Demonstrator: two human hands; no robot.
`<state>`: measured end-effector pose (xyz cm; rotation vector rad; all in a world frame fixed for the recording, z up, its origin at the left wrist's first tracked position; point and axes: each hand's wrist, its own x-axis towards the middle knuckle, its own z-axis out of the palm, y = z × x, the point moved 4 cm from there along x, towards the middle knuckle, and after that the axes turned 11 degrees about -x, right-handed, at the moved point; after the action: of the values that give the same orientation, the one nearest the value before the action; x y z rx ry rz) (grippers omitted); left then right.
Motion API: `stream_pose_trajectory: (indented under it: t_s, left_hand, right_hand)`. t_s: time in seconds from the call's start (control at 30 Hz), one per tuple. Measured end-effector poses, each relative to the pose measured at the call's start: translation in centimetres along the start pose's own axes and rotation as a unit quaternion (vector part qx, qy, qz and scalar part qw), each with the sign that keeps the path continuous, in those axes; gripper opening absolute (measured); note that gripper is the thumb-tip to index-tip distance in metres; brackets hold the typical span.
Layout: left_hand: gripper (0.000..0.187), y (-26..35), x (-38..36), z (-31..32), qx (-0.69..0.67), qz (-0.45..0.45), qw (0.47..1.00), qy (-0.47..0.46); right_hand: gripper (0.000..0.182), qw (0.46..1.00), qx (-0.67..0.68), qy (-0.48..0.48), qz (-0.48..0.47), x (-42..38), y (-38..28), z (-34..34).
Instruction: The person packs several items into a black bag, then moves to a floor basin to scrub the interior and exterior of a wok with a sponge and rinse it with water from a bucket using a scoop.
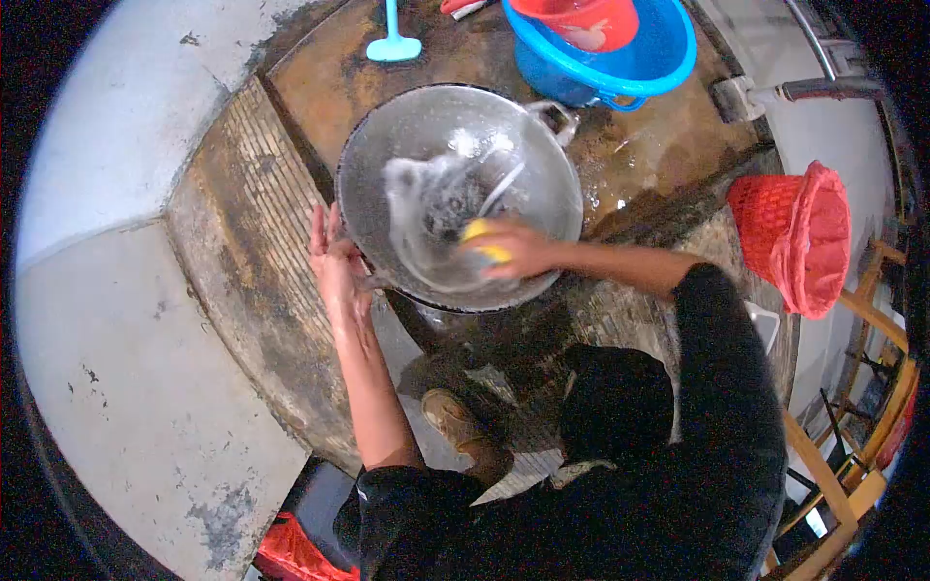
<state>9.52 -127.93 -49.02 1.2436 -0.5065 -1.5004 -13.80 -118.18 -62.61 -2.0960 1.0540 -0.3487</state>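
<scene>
A large round metal wok (542, 174) rests on the wet floor, with soapy foam and water inside. My right hand (513, 249) reaches over its lower right part, its fingers closed on a yellow sponge (484, 237) against the inner wall; the hand is blurred. At the wok's lower left rim is my left hand (339, 261), its fingers spread and pointing up along the outside, the thumb near the rim. A pale streak shows in the wok above the sponge; what it is cannot be made out. A looped handle stands at the wok's upper right.
Behind the wok at the right is a blue tub (552, 73) with a red basin (591, 24) in it. A light blue scraper-like tool (393, 46) lies at the top. A red basket (770, 218) stands at the right, near wooden furniture. A ridged stone edge (262, 155) runs along the left.
</scene>
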Motion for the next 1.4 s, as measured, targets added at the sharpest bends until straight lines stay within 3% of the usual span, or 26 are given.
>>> stream_pose_trajectory:
  t_s: [0.03, 0.1, 0.17, 0.2, 0.23, 0.3, 0.37, 0.4, 0.43, 0.47, 0.53, 0.57, 0.63, 0.7, 0.77, 0.83, 0.93, 1.03, 1.1, 1.17, 1.27, 1.33, 1.37, 1.4]
  left_hand:
    - [0.074, 0.2, -0.2, 0.0, 0.015, -0.003, 1.000, 0.004]
    - [0.076, 0.2, 0.0, 0.1, 0.046, -0.002, 0.999, -0.013]
    - [0.077, 0.1, -0.1, 0.9, 0.077, 0.010, 0.997, -0.027]
    - [0.076, 0.1, -0.1, 1.4, 0.017, 0.012, 0.999, -0.030]
    - [0.075, 0.2, 0.4, 1.6, 0.019, 0.015, 0.999, -0.029]
    - [0.074, 0.2, 1.1, 1.0, 0.034, 0.008, 0.999, -0.025]
    - [0.074, 0.5, 0.9, 0.6, 0.063, -0.012, 0.998, -0.020]
    - [0.074, 0.1, 1.3, 0.2, 0.043, -0.012, 0.999, -0.009]
    - [0.074, -0.1, 1.4, -0.2, 0.026, -0.015, 1.000, 0.003]
    - [0.074, -0.2, 1.0, -0.6, 0.018, -0.025, 0.999, 0.008]
    - [0.075, -0.6, 0.2, -1.3, 0.005, -0.031, 0.999, 0.023]
    - [0.076, -0.7, 0.1, -1.7, -0.003, -0.031, 0.999, 0.028]
    - [0.076, -0.8, 0.0, -1.7, 0.022, -0.026, 0.999, -0.010]
    - [0.076, -0.9, -0.3, -1.4, 0.041, -0.022, 0.998, -0.033]
    - [0.073, -0.9, -0.4, -1.1, 0.020, -0.019, 0.999, -0.046]
    - [0.070, -0.4, 0.1, -0.9, 0.059, -0.013, 0.996, -0.065]
    - [0.071, -0.2, 0.1, -0.7, 0.071, -0.020, 0.996, -0.053]
    - [0.071, -1.2, 0.5, -1.7, 0.051, -0.003, 0.998, -0.039]
    - [0.070, -1.3, 0.2, -1.5, 0.055, -0.001, 0.998, -0.031]
    - [0.070, -0.4, 0.7, -0.1, 0.058, 0.009, 0.997, -0.045]
    - [0.074, -0.3, 0.6, 0.5, 0.048, 0.004, 0.998, -0.035]
    - [0.079, -1.5, 1.6, -0.7, -0.006, 0.054, 0.997, -0.047]
    - [0.080, -1.1, 1.8, -0.8, 0.002, 0.054, 0.998, -0.032]
    - [0.081, -0.7, 1.9, -0.7, 0.009, 0.053, 0.998, -0.016]
  right_hand:
    - [0.059, 0.986, -0.160, -0.044, 0.019, -0.8, 3.8, -0.9]
    - [0.058, 0.922, -0.346, -0.028, 0.173, 1.1, 6.5, -8.3]
    - [0.068, 0.880, -0.390, 0.188, 0.194, 5.2, 8.9, -9.0]
    - [0.073, 0.842, -0.403, 0.297, 0.200, 7.6, 9.3, -8.4]
    - [0.073, 0.851, -0.313, 0.350, 0.234, 10.6, 8.8, -6.4]
    - [0.067, 0.903, -0.123, 0.361, 0.199, 14.6, 3.6, -2.3]
    - [0.064, 0.960, 0.039, 0.270, 0.053, 14.0, -3.7, 0.5]
    - [0.062, 0.956, 0.188, 0.225, 0.017, 12.1, -6.2, 0.9]
    - [0.060, 0.969, 0.189, 0.154, -0.048, 9.9, -6.7, 0.9]
    - [0.060, 0.981, 0.172, 0.060, -0.072, 7.7, -6.8, -0.9]
    - [0.059, 0.984, -0.119, 0.033, -0.126, 4.2, -0.5, -0.9]
    - [0.057, 0.975, -0.218, -0.020, -0.032, 3.6, 2.5, -3.2]
    - [0.060, 0.887, -0.425, 0.128, 0.128, 5.0, 9.0, -6.6]
    - [0.057, 0.895, -0.317, 0.293, 0.112, 8.9, 9.3, -9.0]
    - [0.057, 0.851, -0.266, 0.409, 0.196, 14.3, 7.2, -8.9]
    - [0.057, 0.887, -0.087, 0.437, 0.117, 18.8, 3.9, -7.3]
    - [0.064, 0.925, -0.033, 0.358, -0.125, 19.9, -3.8, -6.6]
    - [0.062, 0.915, -0.239, 0.324, -0.036, 20.3, -0.2, -10.1]
    - [0.058, 0.878, -0.190, 0.426, 0.105, 17.9, 6.2, -12.5]
    - [0.055, 0.836, -0.233, 0.446, 0.218, 15.0, 10.3, -12.0]
    - [0.053, 0.822, -0.123, 0.456, 0.319, 17.2, 9.8, -11.9]
    - [0.053, 0.925, -0.099, 0.340, 0.140, 20.5, 4.0, -11.9]
    - [0.049, 0.924, -0.107, 0.368, -0.010, 21.4, 0.4, -10.6]
    - [0.049, 0.948, -0.074, 0.304, -0.058, 21.6, -2.6, -8.9]
